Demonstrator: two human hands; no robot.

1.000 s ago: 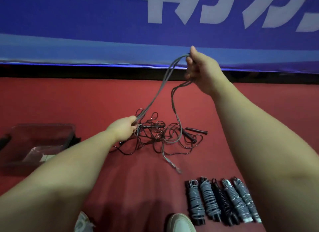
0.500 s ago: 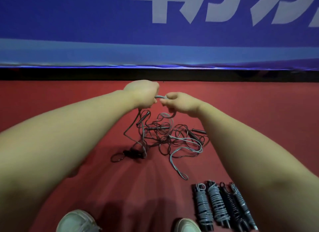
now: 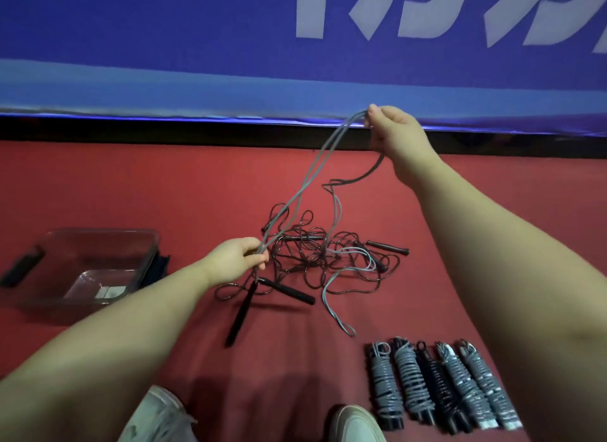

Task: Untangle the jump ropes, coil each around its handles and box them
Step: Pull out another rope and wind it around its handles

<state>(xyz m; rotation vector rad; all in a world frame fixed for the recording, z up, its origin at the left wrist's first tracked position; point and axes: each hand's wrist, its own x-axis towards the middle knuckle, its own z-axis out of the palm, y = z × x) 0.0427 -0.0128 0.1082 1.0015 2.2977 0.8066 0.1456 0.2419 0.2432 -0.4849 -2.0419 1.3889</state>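
Rope (image 3: 305, 185) of grey cord is seen stretched as a doubled strand between two bare hands above a red floor (image 3: 131, 185). The upper end is pinched between thumb and fingers of the right hand (image 3: 392, 131), which is raised in front of a blue banner (image 3: 164, 30) with white lettering. A darker cord (image 3: 361, 175) is also seen curving down from that hand toward the pile. The lower end is gripped by the left hand (image 3: 236, 260), its fingers curled round the strand, just beside the near-left edge of a tangle of jump ropes (image 3: 328, 257) spread on the floor.

Two black handles are shown below the left hand. One handle (image 3: 241, 313) is tilted steeply downward, and the other handle (image 3: 287, 290) is angled out to the right; whether either touches the floor cannot be told. A further black handle (image 3: 387, 247) is laid at the tangle's far right. A grey loop (image 3: 338, 320) is trailed from the pile toward the camera.

Five coiled ropes (image 3: 440, 382), four grey and one black, are lined up side by side on the floor at lower right, near a pale shoe (image 3: 354, 425). A clear plastic box (image 3: 149, 260) is set on the floor at left, well apart from the tangle, with a white label visible at its bottom.
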